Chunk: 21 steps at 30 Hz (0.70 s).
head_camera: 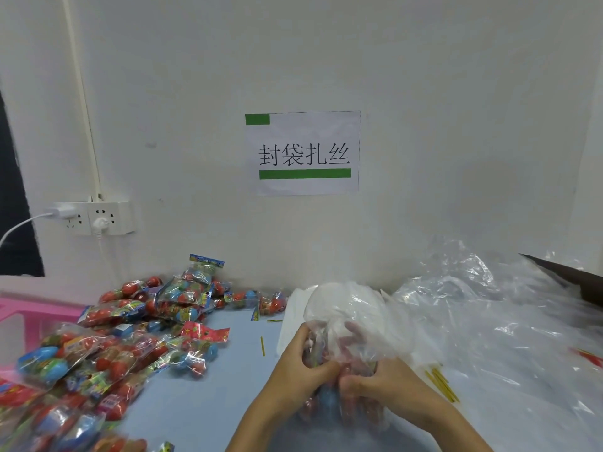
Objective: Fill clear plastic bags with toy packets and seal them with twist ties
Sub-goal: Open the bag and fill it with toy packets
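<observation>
The bag (342, 324) sits on the table (202, 402), near and right of centre, with both hands on it. Red and blue toy packets show through the film in its lower part; their number cannot be told. The upper part of the bag stands loose and unsealed.

The left hand (301, 370) grips the bag from the left, fingers curled round film and contents. The right hand (381, 384) grips it from the right, thumb pressed in and fingers curled over the film. The two hands are together, thumbs almost touching.

Step in hand, by judgement: settling the packets and gathering the film toward a neck. The next move calls for twisting the loose film tight, then taking one tie and winding it round the neck.

Counts:
- Bags in hand: one.
- Loose packets: one heap (107, 350) at left, too many to count.
- Ties: one single tie (262, 346) just left of the bag, another far of it, and a bundle (442, 384) just right of the right hand.
- Spare film: one crumpled pile (489, 321) at right.
- Wall: one sign (303, 153), one socket strip (94, 217).
</observation>
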Each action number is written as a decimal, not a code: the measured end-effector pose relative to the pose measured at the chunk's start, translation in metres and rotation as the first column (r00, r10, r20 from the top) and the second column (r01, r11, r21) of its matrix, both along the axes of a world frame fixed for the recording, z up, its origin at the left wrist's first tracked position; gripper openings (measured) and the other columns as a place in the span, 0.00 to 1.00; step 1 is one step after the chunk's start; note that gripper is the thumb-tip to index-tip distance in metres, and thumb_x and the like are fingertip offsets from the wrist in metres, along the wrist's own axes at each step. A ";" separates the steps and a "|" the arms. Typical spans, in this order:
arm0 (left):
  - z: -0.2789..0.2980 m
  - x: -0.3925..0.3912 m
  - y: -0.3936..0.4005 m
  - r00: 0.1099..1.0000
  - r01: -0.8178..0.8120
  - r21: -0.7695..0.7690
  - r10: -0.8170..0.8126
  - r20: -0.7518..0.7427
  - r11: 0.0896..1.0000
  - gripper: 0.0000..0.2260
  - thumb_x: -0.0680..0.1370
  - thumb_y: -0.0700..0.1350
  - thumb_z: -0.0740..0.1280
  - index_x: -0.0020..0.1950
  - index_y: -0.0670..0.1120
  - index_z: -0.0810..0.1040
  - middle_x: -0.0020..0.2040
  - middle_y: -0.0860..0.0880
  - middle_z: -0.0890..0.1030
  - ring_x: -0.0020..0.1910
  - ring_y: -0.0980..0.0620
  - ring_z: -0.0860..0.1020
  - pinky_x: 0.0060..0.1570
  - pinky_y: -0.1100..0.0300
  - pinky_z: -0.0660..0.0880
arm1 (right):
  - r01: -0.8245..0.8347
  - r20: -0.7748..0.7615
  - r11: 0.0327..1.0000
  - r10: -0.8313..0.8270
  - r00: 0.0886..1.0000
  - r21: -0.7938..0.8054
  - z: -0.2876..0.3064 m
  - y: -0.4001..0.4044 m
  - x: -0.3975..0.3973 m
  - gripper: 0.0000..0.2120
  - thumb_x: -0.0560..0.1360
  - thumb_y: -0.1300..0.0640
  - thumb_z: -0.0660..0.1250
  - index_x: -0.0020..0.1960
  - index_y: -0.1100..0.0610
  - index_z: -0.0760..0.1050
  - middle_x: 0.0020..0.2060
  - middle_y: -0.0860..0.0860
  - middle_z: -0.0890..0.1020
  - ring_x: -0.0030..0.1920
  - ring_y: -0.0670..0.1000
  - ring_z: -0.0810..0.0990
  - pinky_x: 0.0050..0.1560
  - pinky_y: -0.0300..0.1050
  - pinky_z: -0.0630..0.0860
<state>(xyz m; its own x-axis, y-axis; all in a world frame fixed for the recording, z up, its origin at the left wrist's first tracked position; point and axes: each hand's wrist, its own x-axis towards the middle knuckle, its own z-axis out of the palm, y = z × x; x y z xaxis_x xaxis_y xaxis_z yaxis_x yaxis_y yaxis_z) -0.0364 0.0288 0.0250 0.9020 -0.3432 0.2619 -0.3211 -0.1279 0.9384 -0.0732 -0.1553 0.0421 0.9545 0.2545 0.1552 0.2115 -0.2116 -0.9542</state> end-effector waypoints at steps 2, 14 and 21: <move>-0.001 -0.001 -0.003 1.000 -0.002 0.003 0.002 0.016 1.000 0.23 0.69 0.54 0.74 0.61 0.67 0.73 0.54 0.57 0.84 0.54 0.56 0.83 0.50 0.62 0.79 | 0.014 0.012 1.000 -0.014 1.000 -0.023 0.002 0.001 -0.002 0.23 0.65 0.60 0.78 0.49 0.33 0.83 0.46 0.37 0.86 0.48 0.43 0.85 0.46 0.32 0.77; -0.001 -0.008 -0.018 0.980 -0.107 0.202 0.069 0.185 0.974 0.19 0.70 0.65 0.65 0.60 0.76 0.70 0.58 0.65 0.76 0.58 0.63 0.77 0.55 0.67 0.76 | 0.029 0.115 0.997 -0.020 0.993 -0.072 0.008 0.006 -0.009 0.20 0.74 0.62 0.74 0.61 0.47 0.75 0.36 0.40 0.85 0.41 0.38 0.83 0.44 0.30 0.75; -0.002 -0.009 -0.022 0.901 -0.227 0.438 0.017 0.434 0.870 0.20 0.72 0.59 0.56 0.63 0.64 0.71 0.60 0.61 0.71 0.59 0.56 0.71 0.60 0.52 0.73 | 0.081 0.119 0.994 -0.073 0.990 -0.069 0.008 0.011 -0.008 0.09 0.74 0.62 0.75 0.51 0.61 0.78 0.33 0.45 0.84 0.37 0.41 0.83 0.39 0.34 0.77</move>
<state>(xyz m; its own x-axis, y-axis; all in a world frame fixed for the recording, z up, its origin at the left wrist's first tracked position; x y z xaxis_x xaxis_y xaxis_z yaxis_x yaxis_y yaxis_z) -0.0449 0.0071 0.0232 0.7935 -0.4127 0.4474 -0.6076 -0.5791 0.5435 -0.0808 -0.1445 0.0502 0.9484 0.1958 0.2495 0.3001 -0.2999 -0.9055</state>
